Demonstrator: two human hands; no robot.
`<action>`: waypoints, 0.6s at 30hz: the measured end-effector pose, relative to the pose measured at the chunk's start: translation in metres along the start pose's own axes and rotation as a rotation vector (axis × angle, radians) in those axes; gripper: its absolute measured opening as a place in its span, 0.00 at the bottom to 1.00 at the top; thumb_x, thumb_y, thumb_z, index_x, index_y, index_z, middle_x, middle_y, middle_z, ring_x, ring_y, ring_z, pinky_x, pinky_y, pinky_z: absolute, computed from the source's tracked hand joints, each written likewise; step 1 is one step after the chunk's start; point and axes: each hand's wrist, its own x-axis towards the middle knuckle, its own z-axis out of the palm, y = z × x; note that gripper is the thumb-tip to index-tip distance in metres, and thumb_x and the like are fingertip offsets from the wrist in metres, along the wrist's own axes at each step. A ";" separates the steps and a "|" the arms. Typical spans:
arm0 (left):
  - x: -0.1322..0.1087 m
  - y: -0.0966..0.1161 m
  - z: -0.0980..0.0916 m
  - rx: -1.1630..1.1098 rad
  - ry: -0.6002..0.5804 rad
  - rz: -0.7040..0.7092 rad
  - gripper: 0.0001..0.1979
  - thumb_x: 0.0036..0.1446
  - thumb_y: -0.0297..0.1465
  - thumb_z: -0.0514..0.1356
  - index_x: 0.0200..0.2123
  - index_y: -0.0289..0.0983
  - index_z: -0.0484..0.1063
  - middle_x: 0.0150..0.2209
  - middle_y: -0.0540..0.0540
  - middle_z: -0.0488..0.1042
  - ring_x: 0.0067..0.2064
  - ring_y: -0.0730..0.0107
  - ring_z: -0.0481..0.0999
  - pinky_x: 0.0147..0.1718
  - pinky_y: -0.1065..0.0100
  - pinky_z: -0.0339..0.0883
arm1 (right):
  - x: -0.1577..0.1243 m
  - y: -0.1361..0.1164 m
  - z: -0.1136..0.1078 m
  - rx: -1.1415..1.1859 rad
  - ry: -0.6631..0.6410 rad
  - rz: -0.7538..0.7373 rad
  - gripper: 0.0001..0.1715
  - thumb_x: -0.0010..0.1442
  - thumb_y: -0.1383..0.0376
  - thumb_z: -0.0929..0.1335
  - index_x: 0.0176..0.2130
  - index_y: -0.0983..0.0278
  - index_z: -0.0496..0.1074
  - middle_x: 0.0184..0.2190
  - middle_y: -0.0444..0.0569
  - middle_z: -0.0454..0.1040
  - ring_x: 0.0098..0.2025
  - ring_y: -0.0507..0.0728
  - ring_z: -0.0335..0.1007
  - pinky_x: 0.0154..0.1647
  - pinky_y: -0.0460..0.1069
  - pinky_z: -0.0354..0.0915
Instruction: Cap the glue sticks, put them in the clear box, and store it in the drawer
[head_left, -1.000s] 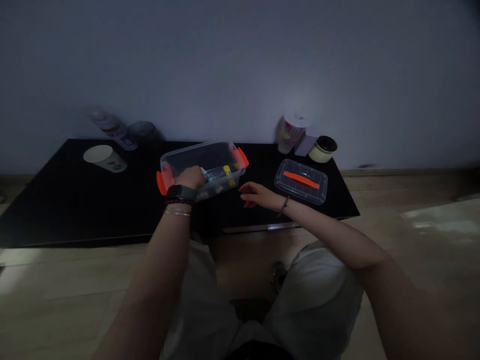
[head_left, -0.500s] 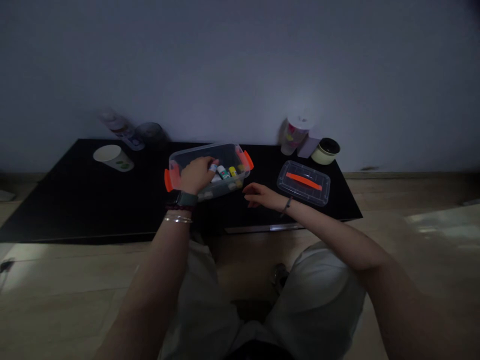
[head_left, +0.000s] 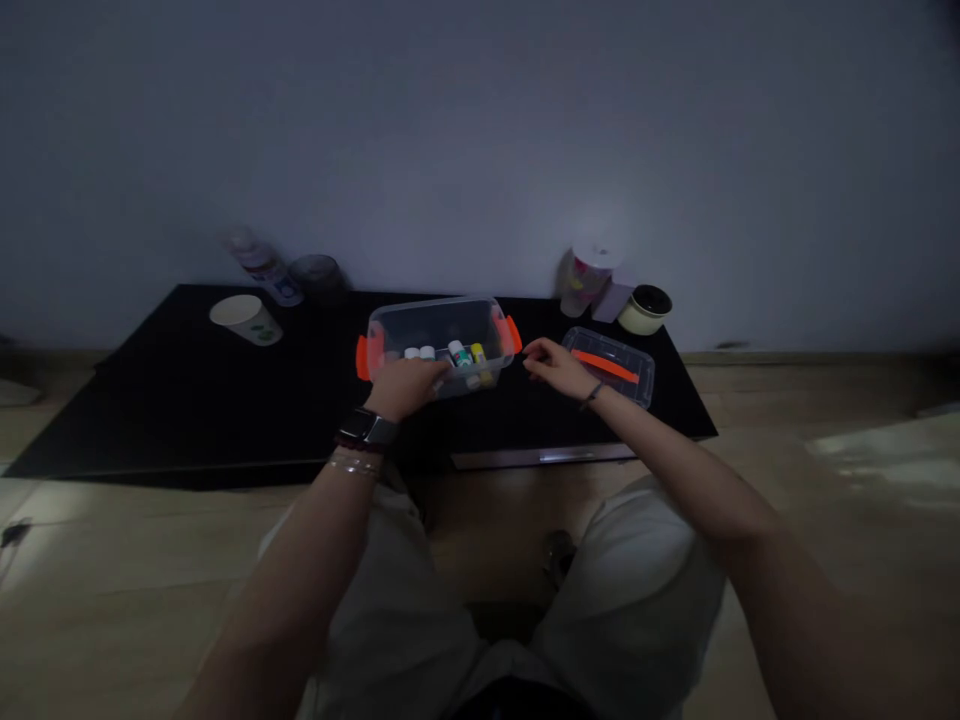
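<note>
A: I have the head feed up. The clear plastic storage box [head_left: 442, 345] sits on the black tabletop [head_left: 127, 430] with its lid off, and its orange clip handle [head_left: 513, 333] points to 3 o'clock. The clear lid [head_left: 607, 368], with its orange strip, lies apart from the box at about 3 o'clock.

B: So the box is open and the lid is off to one side. What can you see inside?

A: Toward the 9 o'clock end I see two small white-capped bottles [head_left: 416, 352]. Further toward 3 o'clock, a teal-labelled bottle [head_left: 459, 354] stands beside a yellow one [head_left: 478, 353]. Anything lower down is hard for me to make out in this dim light.

B: And the hands?

A: The left hand [head_left: 405, 388] is at the box's 6 o'clock wall, reaching over it toward the bottles. From here I can't tell whether it's clamped on one. The right hand [head_left: 553, 366] is open and touching nothing, in the gap between the box and lid.

B: Anything else nearby?

A: A paper cup [head_left: 246, 320] lies on its side at 10 o'clock from the box. Around 2 o'clock, a patterned cup [head_left: 589, 282] stands near a cream pot [head_left: 645, 310].
</note>
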 end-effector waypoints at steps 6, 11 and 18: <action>-0.007 0.025 0.001 -0.038 0.017 0.112 0.18 0.64 0.31 0.52 0.53 0.44 0.75 0.45 0.37 0.80 0.46 0.47 0.79 0.38 0.58 0.67 | -0.003 0.033 -0.059 -0.690 0.229 0.072 0.17 0.64 0.66 0.65 0.52 0.68 0.69 0.52 0.59 0.72 0.53 0.61 0.70 0.55 0.53 0.65; -0.006 0.045 0.009 -0.058 0.045 0.208 0.19 0.63 0.29 0.51 0.52 0.44 0.75 0.45 0.39 0.81 0.44 0.50 0.80 0.36 0.60 0.66 | -0.012 0.067 -0.091 -0.971 0.101 0.391 0.27 0.67 0.62 0.63 0.62 0.69 0.64 0.59 0.65 0.67 0.57 0.64 0.69 0.55 0.53 0.65; -0.003 0.067 0.012 -0.088 0.114 0.341 0.16 0.63 0.29 0.52 0.47 0.39 0.77 0.43 0.35 0.80 0.42 0.51 0.79 0.38 0.57 0.67 | -0.022 0.088 -0.103 -1.041 -0.007 0.481 0.26 0.68 0.61 0.64 0.61 0.70 0.68 0.61 0.68 0.67 0.61 0.64 0.67 0.58 0.54 0.63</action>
